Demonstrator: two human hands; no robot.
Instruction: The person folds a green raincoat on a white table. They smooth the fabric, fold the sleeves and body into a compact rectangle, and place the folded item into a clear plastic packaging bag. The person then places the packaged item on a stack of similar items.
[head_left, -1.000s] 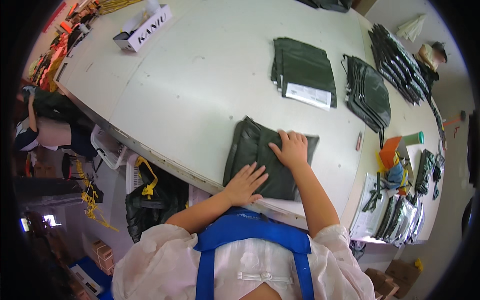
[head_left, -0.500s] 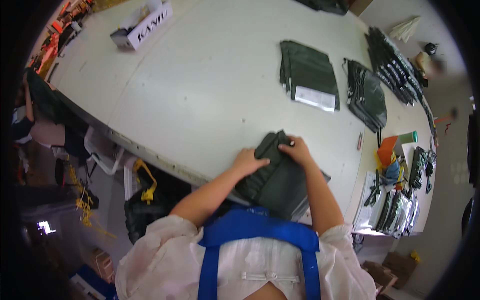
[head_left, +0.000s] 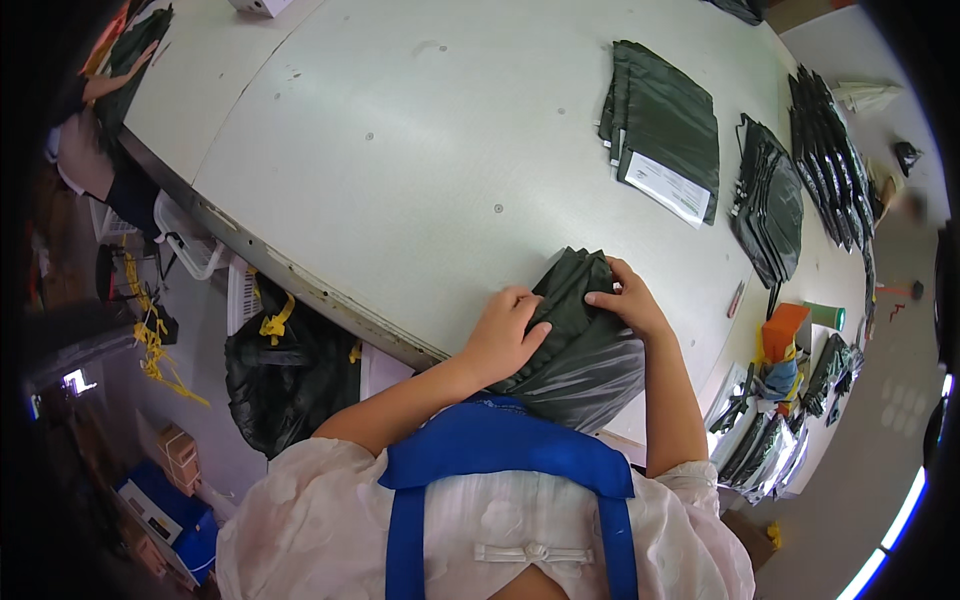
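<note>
A dark green folded piece of fabric [head_left: 572, 288] lies at the table's near edge, close to my blue apron. Its upper end is bunched into pleats. The lower part has a shiny, wrinkled surface, like clear plastic film [head_left: 590, 385] over the cloth. My left hand [head_left: 508, 335] grips the left side, thumb on top and fingers curled. Opposite it, my right hand [head_left: 630, 300] pinches the upper right edge between thumb and fingers. Farther off to the right lies a stack of flat dark green fabric pieces [head_left: 668, 125] with a white printed sheet [head_left: 666, 188] on its near end.
Dark drawstring pouches [head_left: 768, 205] and glossy packed bundles [head_left: 828, 160] lie at the right. Nearer are a red pen-like tool [head_left: 736, 298], an orange box [head_left: 786, 330] and plastic-wrapped packs [head_left: 765, 450]. At far left another person's hand [head_left: 140, 62] rests by dark cloth. A black bag [head_left: 285, 385] stands below the table edge.
The view has shifted. The fabric's upper end is more gathered into pleats, and its lower part looks shinier and more wrinkled. My left hand has curled further around its side. Both hands keep their hold.
</note>
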